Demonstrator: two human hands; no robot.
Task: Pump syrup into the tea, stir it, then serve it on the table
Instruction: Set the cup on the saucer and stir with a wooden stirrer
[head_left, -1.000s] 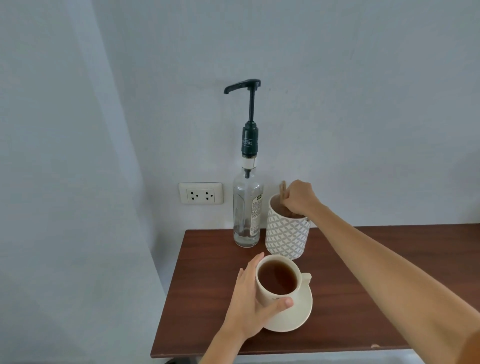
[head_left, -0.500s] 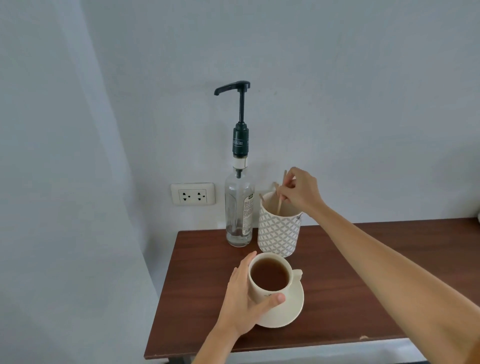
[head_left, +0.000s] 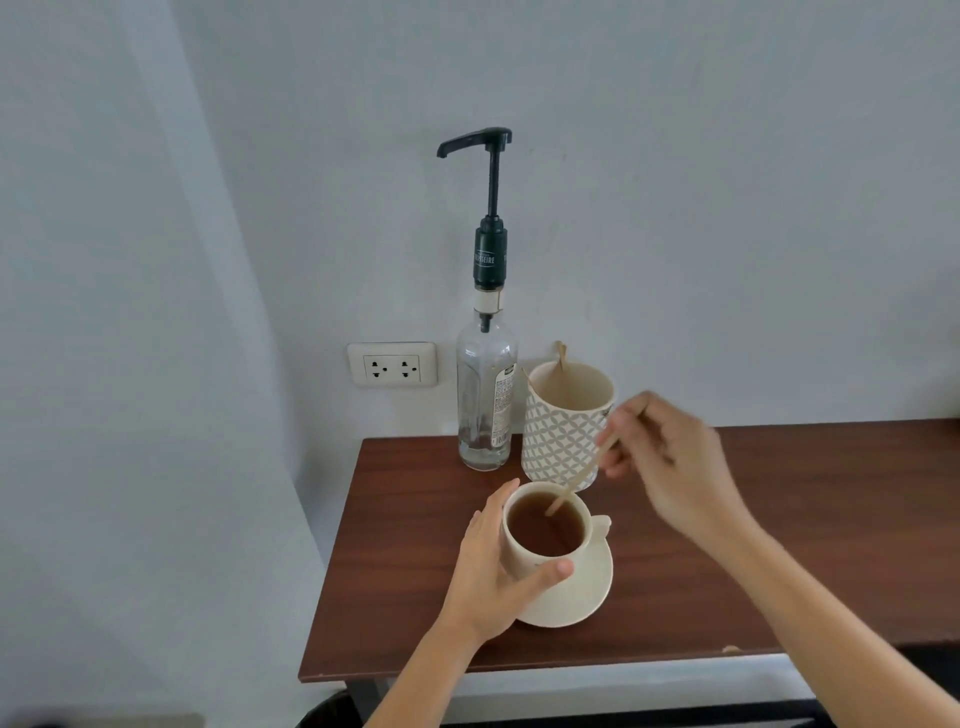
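Observation:
A cream cup of brown tea (head_left: 545, 530) stands on a cream saucer (head_left: 582, 597) near the front of the brown table (head_left: 727, 561). My left hand (head_left: 493, 577) wraps around the cup's left side. My right hand (head_left: 670, 467) pinches a thin wooden stir stick (head_left: 576, 480) whose lower tip dips into the tea. Behind the cup stands a clear glass syrup bottle (head_left: 485, 400) with a tall dark pump (head_left: 491, 208), its spout pointing left.
A patterned white holder (head_left: 563, 431) with another wooden stick stands right of the bottle. A wall socket (head_left: 392, 364) sits left of the bottle. The table's left edge and front edge are close to the saucer. A grey wall rises behind.
My right hand drew a stir stick out of the patterned holder and brought it down into the tea. My left hand stayed on the cup.

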